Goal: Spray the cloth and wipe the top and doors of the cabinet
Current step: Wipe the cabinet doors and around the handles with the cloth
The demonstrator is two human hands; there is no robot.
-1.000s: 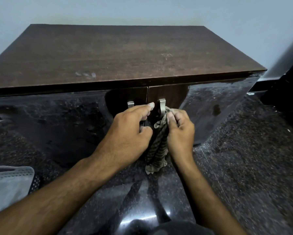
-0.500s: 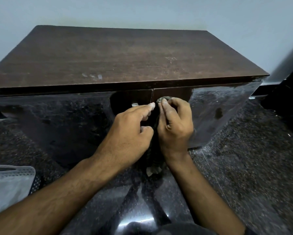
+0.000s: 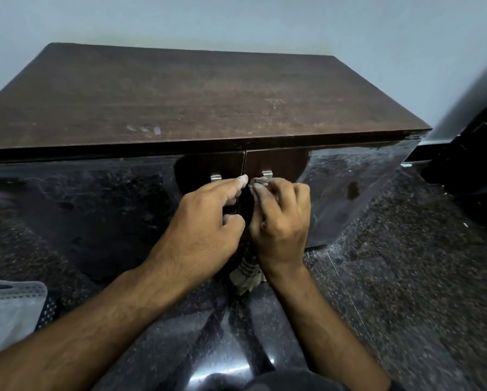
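Your right hand (image 3: pixel 281 221) is fisted around the striped cloth (image 3: pixel 248 273), pressing it against the right door handle (image 3: pixel 267 174). Your left hand (image 3: pixel 208 221), half-curled and holding nothing, fingertips the door seam of the cabinet (image 3: pixel 180 103).

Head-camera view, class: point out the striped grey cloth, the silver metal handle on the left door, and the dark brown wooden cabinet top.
Striped grey cloth (image 3: pixel 248 273), head view: the loose end hanging below the right hand.
Silver metal handle on the left door (image 3: pixel 215 177), head view: its bent top.
Dark brown wooden cabinet top (image 3: pixel 197 97), head view: bare middle of the surface.
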